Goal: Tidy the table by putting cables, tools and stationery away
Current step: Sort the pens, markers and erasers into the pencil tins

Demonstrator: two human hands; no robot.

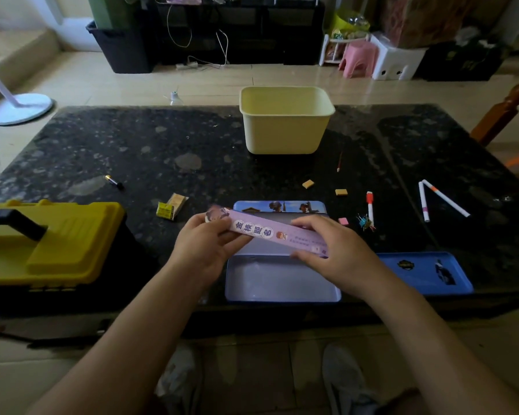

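Note:
A pale purple ruler (267, 230) with round printed characters is held level above an open tin pencil case (282, 278). My left hand (206, 245) pinches its left end, and my right hand (334, 250) grips its right end. The case's hinged lid (279, 206) stands up behind the ruler. Loose stationery lies to the right on the black stone table (132, 145): a red-capped marker (370, 206), two white pens (441, 199), a red pencil (339, 161), tan erasers (308, 184), a pink eraser (343, 221) and coloured clips (364, 221).
A yellow toolbox (51, 244) sits at the table's left front. A pale yellow tub (285, 121) stands at the back centre. A blue tin tray (426, 272) lies right of the case. A small battery (113, 181) and a yellow packet (171, 206) lie left of centre.

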